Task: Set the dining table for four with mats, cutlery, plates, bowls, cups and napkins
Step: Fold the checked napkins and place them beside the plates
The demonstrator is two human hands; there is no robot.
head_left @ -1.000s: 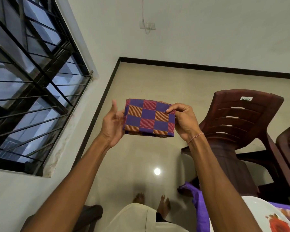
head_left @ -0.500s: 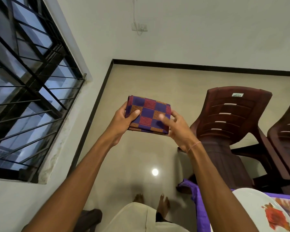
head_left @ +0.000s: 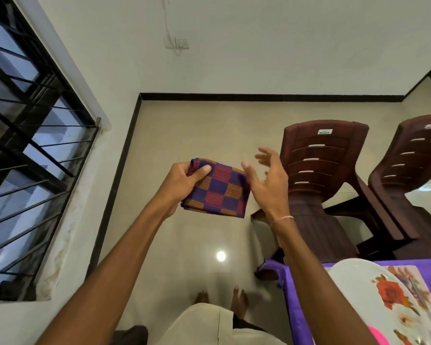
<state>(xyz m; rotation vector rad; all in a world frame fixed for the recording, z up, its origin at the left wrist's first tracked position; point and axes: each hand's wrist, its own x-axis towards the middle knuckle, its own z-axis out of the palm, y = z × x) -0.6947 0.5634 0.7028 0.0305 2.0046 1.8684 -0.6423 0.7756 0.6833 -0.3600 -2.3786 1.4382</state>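
Plate [head_left: 351, 287] on table [head_left: 299, 319], chairs [head_left: 321, 155] behind

A purple-clothed table [head_left: 299, 310] bears a floral mat [head_left: 413, 277]; on it, a flowered plate [head_left: 358, 290], perhaps a knife [head_left: 419, 293] alongside.

A barred window [head_left: 30, 145] fills nine o'clock in a pale wall [head_left: 259, 46]. The glossy beige floor [head_left: 197, 125], edged by black skirting [head_left: 259, 97], shows a light spot [head_left: 221, 255] at six. Two brown plastic chairs [head_left: 319, 170] stand at three.
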